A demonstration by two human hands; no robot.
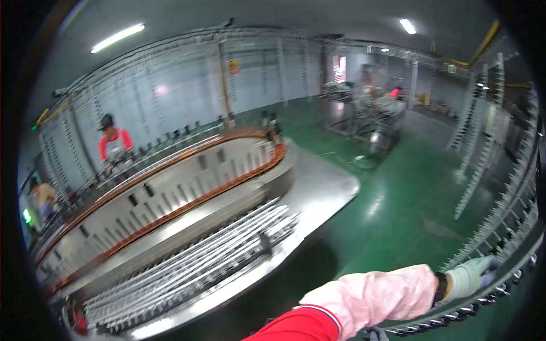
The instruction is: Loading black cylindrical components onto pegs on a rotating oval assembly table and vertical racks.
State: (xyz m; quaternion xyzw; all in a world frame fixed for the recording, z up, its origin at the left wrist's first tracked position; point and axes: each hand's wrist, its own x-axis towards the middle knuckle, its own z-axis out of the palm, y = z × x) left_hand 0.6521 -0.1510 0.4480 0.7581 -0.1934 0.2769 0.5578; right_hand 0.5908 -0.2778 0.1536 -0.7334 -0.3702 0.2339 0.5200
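the right hand [376, 335] is almost wholly cut off by the lower edge, to the right of the table [327, 184]; only a scrap of grey glove shows beneath the left sleeve [369, 295], so whether its fingers are spread or pressed together, and what they touch, cannot be told. the rail [469, 308], a long curved strip lined with dark, shiny clips, lies to the right of the table and nearer the person. its near end is hidden by the sleeve and the lower edge, and its far end fades into the dark rim. the left hand [472, 277], in a pale glove with a black band [441, 287] at the wrist, is well right of the table, on the rail. its fingers are bent and close together over the rail's edge; the thumb and the underside of the grip cannot be made out.

rods [193, 264] lie side by side along the table's near edge, their left ends hard to separate. beyond them, an orange belt [170, 216] loops round the table's raised middle. two workers [116, 145] stand past the table's far side, their hands blurred. the hanging racks [475, 176], well right of the table, are partly lost in the rim, and the machine [372, 108] behind the table is smeared by motion.
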